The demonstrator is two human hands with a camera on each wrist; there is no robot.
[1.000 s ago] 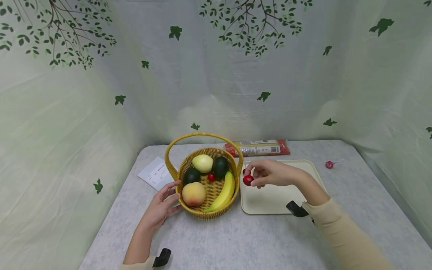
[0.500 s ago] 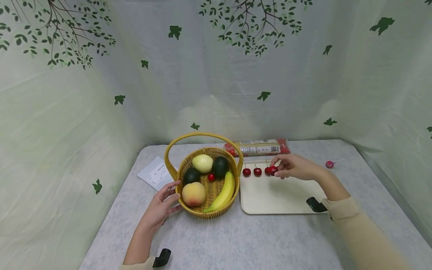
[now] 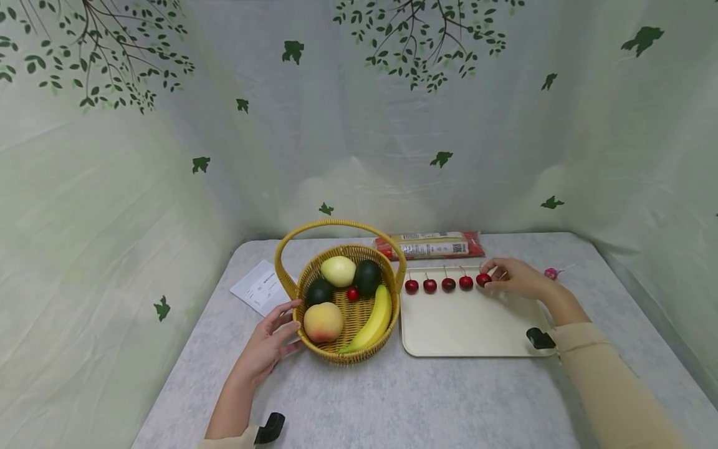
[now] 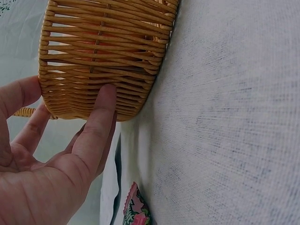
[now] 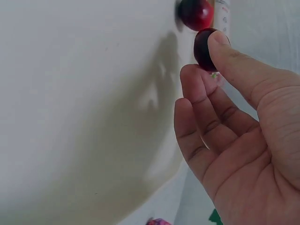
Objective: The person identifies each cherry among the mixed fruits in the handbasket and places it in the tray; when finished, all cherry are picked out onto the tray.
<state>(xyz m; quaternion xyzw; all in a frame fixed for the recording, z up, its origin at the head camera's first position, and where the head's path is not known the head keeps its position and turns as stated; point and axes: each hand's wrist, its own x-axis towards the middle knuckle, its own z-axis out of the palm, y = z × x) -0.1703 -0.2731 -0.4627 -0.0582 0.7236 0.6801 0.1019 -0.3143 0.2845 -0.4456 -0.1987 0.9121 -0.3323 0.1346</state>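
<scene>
My right hand (image 3: 518, 279) pinches a dark red cherry (image 3: 483, 279) between thumb and fingertips, at the back right of a cream tray (image 3: 477, 330). To its left, several cherries with stems stand in a row along the tray's back edge, the nearest being a neighbouring cherry (image 3: 465, 282). The right wrist view shows the pinched cherry (image 5: 205, 51) close beside another cherry (image 5: 197, 14). My left hand (image 3: 270, 343) rests its extended fingers against the left side of a woven basket (image 4: 108, 56). Inside lie a peach (image 3: 323, 322), a banana (image 3: 371, 321), and a small red fruit (image 3: 352, 294).
Two dark green fruits and a pale yellow fruit (image 3: 338, 271) also sit in the basket, under its tall handle (image 3: 340, 222). Behind the tray lies a red-ended packet (image 3: 429, 245). A white paper (image 3: 260, 288) lies left, and a wrapped lollipop (image 3: 552, 273) right.
My right hand has moved right along the tray's back edge, leaving more cherries standing in the row; it now holds another at the right end. The left hand stays at the basket.
</scene>
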